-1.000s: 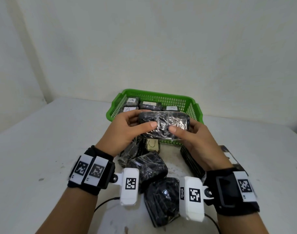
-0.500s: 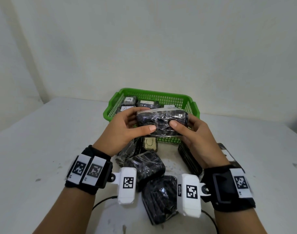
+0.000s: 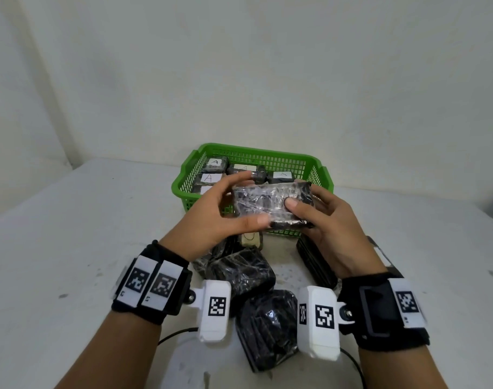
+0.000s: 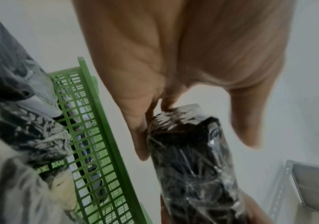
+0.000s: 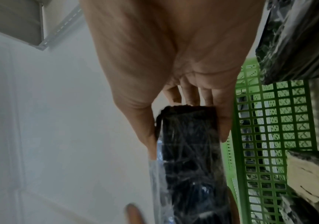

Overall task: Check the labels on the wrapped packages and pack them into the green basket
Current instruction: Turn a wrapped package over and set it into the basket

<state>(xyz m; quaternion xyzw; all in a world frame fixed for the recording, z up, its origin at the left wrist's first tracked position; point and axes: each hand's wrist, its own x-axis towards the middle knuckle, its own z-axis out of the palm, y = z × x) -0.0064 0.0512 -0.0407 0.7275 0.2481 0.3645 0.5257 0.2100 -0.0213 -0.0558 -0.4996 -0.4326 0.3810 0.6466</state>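
Observation:
A black package in clear wrap is held in the air just in front of the green basket. My left hand holds its left end, fingers behind and thumb in front. My right hand pinches its right end, thumb on the front face. No label shows on the side facing me. Inside the basket lie several wrapped packages with white labels marked A.
Several more wrapped black packages lie on the white table between my wrists, one showing a pale label. A dark ribbed item lies at the right. A white wall rises behind the basket.
The package has been tilted and turned a little between both hands and sits slightly nearer the basket. Both hands have kept their hold.

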